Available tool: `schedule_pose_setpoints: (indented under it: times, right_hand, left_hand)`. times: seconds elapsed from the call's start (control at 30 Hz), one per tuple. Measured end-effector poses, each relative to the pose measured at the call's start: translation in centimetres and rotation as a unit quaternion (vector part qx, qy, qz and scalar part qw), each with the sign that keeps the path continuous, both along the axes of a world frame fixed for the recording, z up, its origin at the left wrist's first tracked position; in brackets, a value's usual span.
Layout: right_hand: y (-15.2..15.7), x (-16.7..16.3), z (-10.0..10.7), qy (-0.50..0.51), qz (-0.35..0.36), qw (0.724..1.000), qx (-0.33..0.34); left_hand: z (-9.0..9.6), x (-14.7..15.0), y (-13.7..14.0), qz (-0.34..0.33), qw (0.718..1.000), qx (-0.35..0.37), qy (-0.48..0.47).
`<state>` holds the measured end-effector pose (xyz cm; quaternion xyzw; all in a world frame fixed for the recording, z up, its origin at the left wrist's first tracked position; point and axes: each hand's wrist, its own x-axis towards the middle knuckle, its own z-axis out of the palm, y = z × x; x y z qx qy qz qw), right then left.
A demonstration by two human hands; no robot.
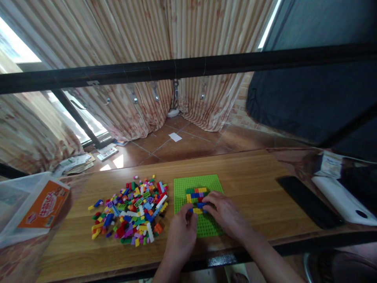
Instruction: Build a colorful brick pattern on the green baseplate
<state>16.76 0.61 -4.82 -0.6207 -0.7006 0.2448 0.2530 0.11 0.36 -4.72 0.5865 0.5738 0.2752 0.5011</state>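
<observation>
A green studded baseplate (196, 181) lies on the wooden table, with rows of coloured building bricks (196, 190) built up on its middle. My left hand (182, 232) is closed at the left end of the nearest row, its fingertips against the bricks beside a yellow brick (197, 211). From the right, my right hand (224, 212) reaches over the plate, thumb and fingers pinched at a blue brick (200, 205). Its fingers partly cover the right side of the build. To the left of the plate spreads a pile of loose, mixed-colour bricks (138, 214).
A clear plastic box (17, 208) with an orange label stands at the table's left. On the right lie a flat black object (309, 201) and a white device (343, 200). A dark metal bar (182, 70) crosses in front of striped curtains (135, 35).
</observation>
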Motion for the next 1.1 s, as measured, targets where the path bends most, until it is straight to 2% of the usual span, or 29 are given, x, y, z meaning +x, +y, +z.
schedule_pose_setpoints:
  times: [0.3, 0.6, 0.77, 1.1]
  right_hand:
    - [0.3, 0.0, -0.4, 0.017, -0.005, 1.0, -0.006]
    - [0.5, 1.2, -1.0, 0.019, -0.04, 0.999, 0.008]
    - [0.5, 0.9, -1.1, 0.021, -0.04, 0.999, 0.002]
    - [0.8, -0.1, -1.4, 0.059, -0.083, 0.995, -0.003]
  left_hand:
    - [0.0, 0.8, -0.5, -0.028, 0.999, 0.009, 0.014]
    - [0.1, 1.2, -0.5, -0.023, 0.999, -0.004, 0.03]
    - [0.0, 1.2, -0.5, -0.025, 0.999, 0.011, 0.04]
    - [-0.2, 1.1, -0.5, -0.019, 0.999, 0.022, 0.039]
